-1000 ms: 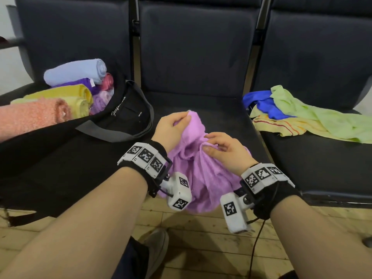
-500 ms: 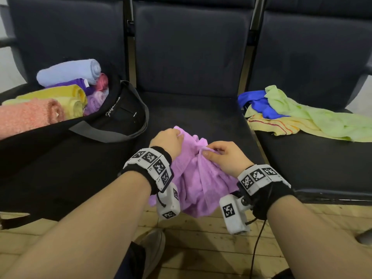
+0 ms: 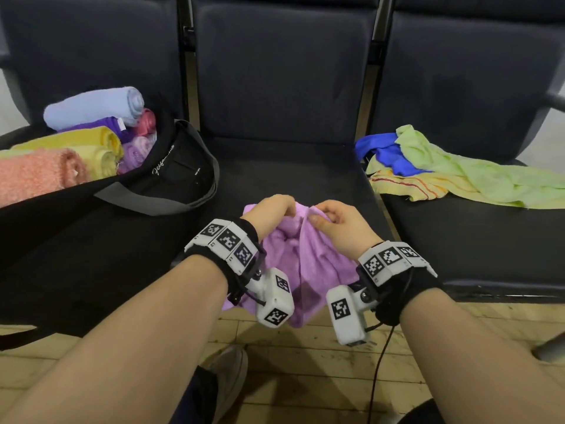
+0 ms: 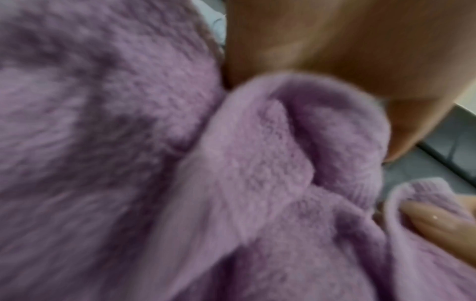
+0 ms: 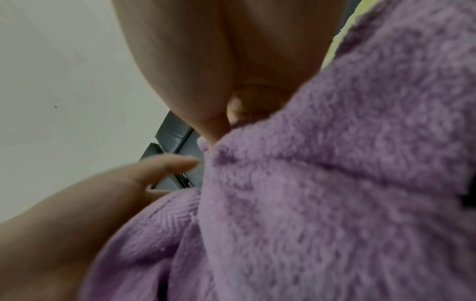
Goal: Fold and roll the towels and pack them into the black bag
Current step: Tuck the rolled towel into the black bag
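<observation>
Lilac terry cloth, one crumpled towel (image 3: 308, 261), sits at the front edge of the middle seat (image 3: 293, 172) of three dark seats, its loose end hanging over the edge toward the floor. Both hands grasp its upper edge: the left hand (image 3: 269, 211) clutches a bunched fold, the right hand (image 3: 342, 223) pinches the hem between thumb and fingers (image 5: 247, 106). One black bag (image 3: 171, 179) lies on the left seat, white script lettering on it too small to read. At least six rolled towels (image 3: 91, 107) fill it, ends pointing right. Three loose towels (image 3: 452, 166), blue, green and yellow, lie heaped on the right seat.
</observation>
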A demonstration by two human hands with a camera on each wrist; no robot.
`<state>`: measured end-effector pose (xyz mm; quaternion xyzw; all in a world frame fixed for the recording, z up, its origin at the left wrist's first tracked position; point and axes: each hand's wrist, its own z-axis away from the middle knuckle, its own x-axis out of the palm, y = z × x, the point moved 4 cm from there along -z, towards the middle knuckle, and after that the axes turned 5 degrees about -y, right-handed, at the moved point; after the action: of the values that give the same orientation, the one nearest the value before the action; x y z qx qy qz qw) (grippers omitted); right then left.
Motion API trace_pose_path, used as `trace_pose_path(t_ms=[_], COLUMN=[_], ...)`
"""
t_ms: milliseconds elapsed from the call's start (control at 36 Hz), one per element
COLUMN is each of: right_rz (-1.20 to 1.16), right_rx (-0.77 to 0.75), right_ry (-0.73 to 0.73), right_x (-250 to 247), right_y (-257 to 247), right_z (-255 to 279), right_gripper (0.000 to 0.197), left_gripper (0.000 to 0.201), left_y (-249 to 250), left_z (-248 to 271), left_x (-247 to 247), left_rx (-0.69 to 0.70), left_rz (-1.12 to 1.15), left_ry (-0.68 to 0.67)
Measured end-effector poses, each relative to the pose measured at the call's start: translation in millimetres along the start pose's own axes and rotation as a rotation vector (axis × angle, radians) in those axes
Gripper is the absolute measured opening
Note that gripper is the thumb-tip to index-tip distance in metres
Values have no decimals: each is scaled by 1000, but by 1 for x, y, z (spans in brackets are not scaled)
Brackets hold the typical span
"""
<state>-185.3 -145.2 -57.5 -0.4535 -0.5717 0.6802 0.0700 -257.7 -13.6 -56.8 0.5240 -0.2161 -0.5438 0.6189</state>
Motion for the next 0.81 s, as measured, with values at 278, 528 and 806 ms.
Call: trace_pose_path(t_ms=[278,528,806], right_rz=[154,49,84], right_rx=[96,45,-5], right_ry=[-57,35,61], right_x=[2,-1,-8], right_y=[13,9,2], right_z=[0,-4,-6], right_gripper=[13,9,12], left_gripper=[47,15,19], left_y=[-18,-2,10], left_z=[-10,-11,-3], left_x=[-9,-17,-4], left_rx=[-59,229,339], left_rz=[-476,-241,-18], left_ry=[186,405,239])
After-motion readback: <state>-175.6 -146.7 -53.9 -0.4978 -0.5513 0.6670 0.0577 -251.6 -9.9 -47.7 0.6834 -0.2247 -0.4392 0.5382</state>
